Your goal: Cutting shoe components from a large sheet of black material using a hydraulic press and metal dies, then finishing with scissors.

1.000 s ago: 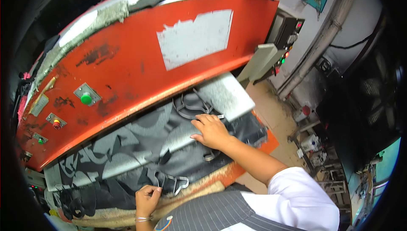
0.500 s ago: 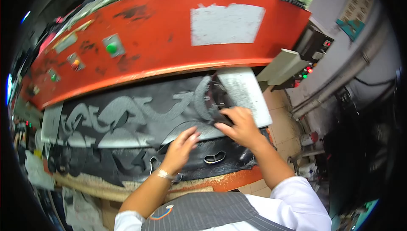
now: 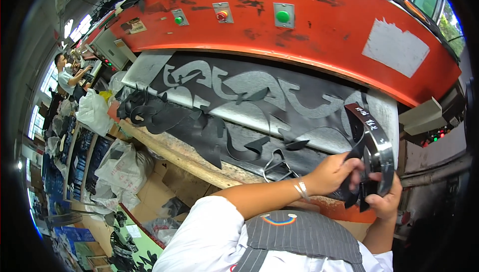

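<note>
In front of me on the right, my right hand [image 3: 386,197] grips the lower end of a curved cutting die [image 3: 380,145], a shiny metal band with a dark face bearing pale handwriting. My left hand [image 3: 333,173] is beside it, fingers curled round a black cut piece [image 3: 355,153] that lies along the die's inner side. Fingers partly hide where piece and die meet. Behind them a black sheet [image 3: 319,92] with curved cut-outs lies on a pale cutting board [image 3: 227,111]. A small loop-shaped metal die [image 3: 277,167] stands near my left wrist.
The red press beam [image 3: 329,27] with push buttons spans the back. Black offcuts [image 3: 199,127] hang over the front ledge [image 3: 174,150]. White plastic bags [image 3: 122,167] and shelves stand at left; another person [image 3: 70,77] sits at the far left.
My view has swung left. The curved die has come up off the sheet into my right hand, close to me. My left hand has moved right and closed on a black piece beside it.
</note>
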